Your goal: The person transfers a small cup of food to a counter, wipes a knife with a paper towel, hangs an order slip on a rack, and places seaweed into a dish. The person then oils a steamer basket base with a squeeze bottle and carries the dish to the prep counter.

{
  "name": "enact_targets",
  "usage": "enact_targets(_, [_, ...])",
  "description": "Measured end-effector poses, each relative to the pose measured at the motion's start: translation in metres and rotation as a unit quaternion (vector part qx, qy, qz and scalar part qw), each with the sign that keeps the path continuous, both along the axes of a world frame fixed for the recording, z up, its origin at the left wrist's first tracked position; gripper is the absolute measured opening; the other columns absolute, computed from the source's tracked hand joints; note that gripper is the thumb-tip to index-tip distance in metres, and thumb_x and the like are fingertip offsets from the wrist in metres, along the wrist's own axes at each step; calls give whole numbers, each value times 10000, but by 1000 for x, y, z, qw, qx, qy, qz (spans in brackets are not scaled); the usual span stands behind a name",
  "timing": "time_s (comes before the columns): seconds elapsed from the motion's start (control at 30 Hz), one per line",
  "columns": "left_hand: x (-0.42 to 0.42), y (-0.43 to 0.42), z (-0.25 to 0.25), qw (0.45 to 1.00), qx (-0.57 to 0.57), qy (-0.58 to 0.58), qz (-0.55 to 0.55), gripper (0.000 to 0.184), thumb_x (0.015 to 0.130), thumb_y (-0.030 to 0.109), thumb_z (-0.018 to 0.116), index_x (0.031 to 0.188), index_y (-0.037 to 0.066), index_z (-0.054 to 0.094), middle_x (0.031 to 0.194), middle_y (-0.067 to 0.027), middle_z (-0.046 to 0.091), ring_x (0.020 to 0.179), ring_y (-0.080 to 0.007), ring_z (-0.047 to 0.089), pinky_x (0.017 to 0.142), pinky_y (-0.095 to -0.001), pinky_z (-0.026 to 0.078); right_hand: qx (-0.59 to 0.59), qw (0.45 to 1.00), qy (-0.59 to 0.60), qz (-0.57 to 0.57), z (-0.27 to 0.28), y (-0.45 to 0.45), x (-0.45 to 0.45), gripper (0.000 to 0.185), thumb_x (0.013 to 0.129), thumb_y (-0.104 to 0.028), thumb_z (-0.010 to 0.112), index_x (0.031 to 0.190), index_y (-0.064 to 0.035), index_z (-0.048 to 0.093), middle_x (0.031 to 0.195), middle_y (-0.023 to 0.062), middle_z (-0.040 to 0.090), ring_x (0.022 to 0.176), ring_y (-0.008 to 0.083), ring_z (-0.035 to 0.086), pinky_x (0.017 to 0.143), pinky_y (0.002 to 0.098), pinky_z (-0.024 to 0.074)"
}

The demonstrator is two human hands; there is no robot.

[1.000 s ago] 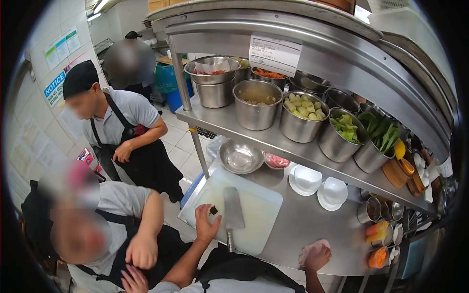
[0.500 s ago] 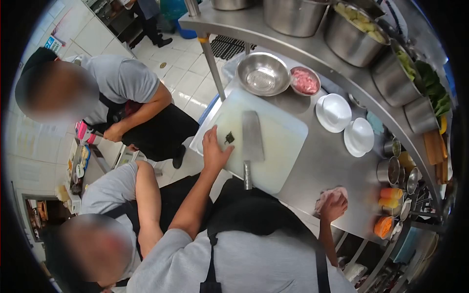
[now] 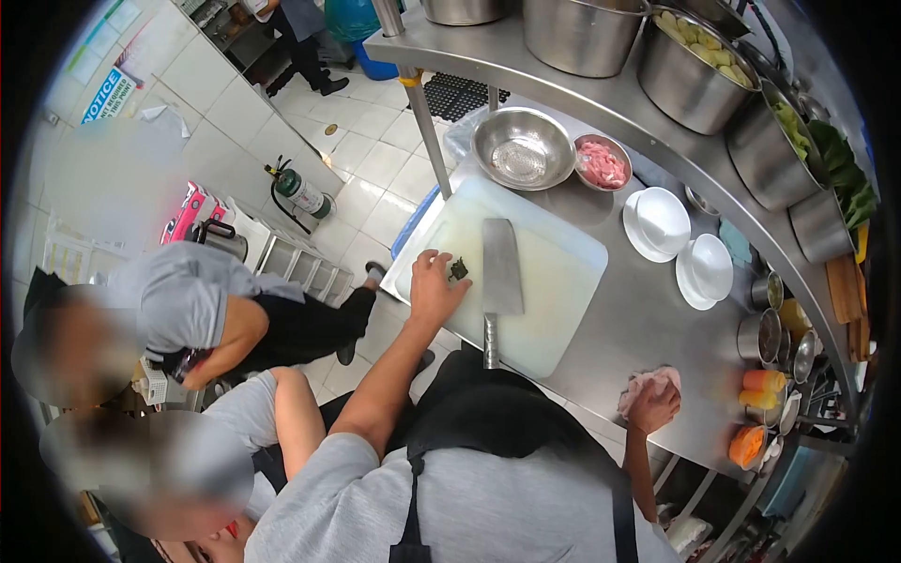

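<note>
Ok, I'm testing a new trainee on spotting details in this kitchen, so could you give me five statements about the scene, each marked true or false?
1. The knife lies on the cutting board with no hand on its handle. True.
2. The left hand is at a small dark clump on the cutting board. True.
3. The left hand holds the pink cloth. False: the right hand is the one at the cloth.
4. The pink pieces are on the cutting board. False: they are in a small metal bowl.
5. White bowls stand to the right of the cutting board in this view. True.
</note>
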State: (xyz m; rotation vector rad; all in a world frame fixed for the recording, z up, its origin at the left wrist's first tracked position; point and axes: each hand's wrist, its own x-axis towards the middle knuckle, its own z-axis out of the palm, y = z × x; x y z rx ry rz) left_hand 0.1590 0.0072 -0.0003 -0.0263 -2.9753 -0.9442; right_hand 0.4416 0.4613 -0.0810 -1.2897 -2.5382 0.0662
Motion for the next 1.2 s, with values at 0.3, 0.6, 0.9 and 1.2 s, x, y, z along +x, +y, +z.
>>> enact_targets(0.3, [-6, 0, -7, 999, -22, 29, -13, 504, 748, 222, 865, 1175, 2, 712, 1329, -229, 587, 1247, -411, 538, 1036, -476, 501, -6, 1000, 3, 3, 9, -6, -3, 539, 948, -458, 638, 1372, -130, 589, 1357, 174, 590, 1289, 421, 526, 1021, 587, 460])
enact_targets(0.6, [-1, -3, -25, 995, -3, 101, -9, 416, 732, 212, 838, 1096, 48, 720, 1273, -188, 599, 1168, -399, 540, 998, -479, 492, -6, 1000, 7, 4, 6, -4, -1, 539, 941, -464, 631, 1372, -143, 595, 1356, 168, 589, 1283, 416, 525, 1023, 576, 454])
enact_targets(0.9, [4, -2, -38, 988, 19, 150, 5, 418, 738, 245, 819, 1099, 76, 691, 1272, -168, 583, 1195, -384, 501, 1035, -483, 425, 1, 1000, 9, 9, 3, -3, -1, 572, 949, -479, 633, 1401, -130, 588, 1376, 176, 585, 1294, 419, 520, 1024, 584, 454])
enact_targets(1.2, [7, -1, -41, 985, 11, 173, 2, 412, 749, 256, 816, 1101, 80, 695, 1286, -166, 583, 1202, -380, 502, 1046, -482, 419, -5, 1000, 12, -4, -4, 2, 2, 563, 927, -462, 640, 1392, -147, 597, 1373, 165, 584, 1302, 411, 512, 1031, 586, 440])
